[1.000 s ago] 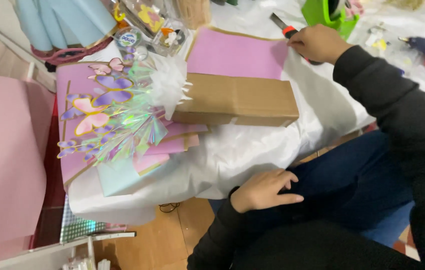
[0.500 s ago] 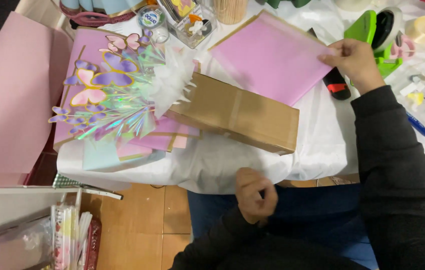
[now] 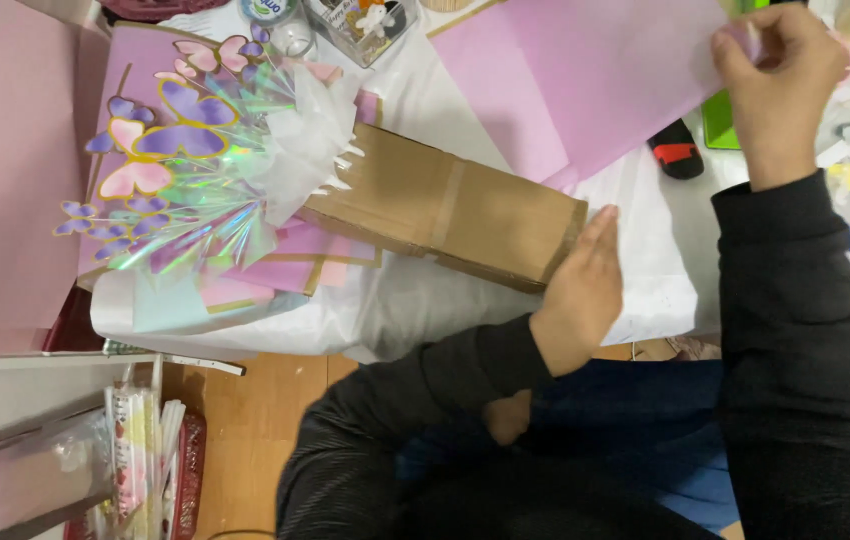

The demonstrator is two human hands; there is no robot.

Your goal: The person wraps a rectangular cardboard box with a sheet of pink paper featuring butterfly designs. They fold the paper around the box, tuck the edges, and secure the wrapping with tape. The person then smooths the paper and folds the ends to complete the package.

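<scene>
From my remote seat I see the right hand at the far right, its grip pinched shut on the upper corner of the pink paper sheet. The sheet hangs lifted and slanted off the desk, which I judge keeps it free of the clutter beneath and lets it be swung over without creasing. Its lower edge trails down toward the far end of the cardboard box, though I cannot tell whether it touches it.

The left hand lies flat and open, fingers straight, its edge pressed against the right end of the box; it grips nothing. That flat palm looks like a brace, holding the long brown box steady on the white paper that covers the desk.

The box lies tilted, running from near right to far left, where its other end is tucked under white tissue and the butterfly decoration with its iridescent film. That arrangement rests on pink card, left of the box.

A black and red cutter lies just beyond the sheet's lower edge, near a green object partly hidden behind the paper.
</scene>
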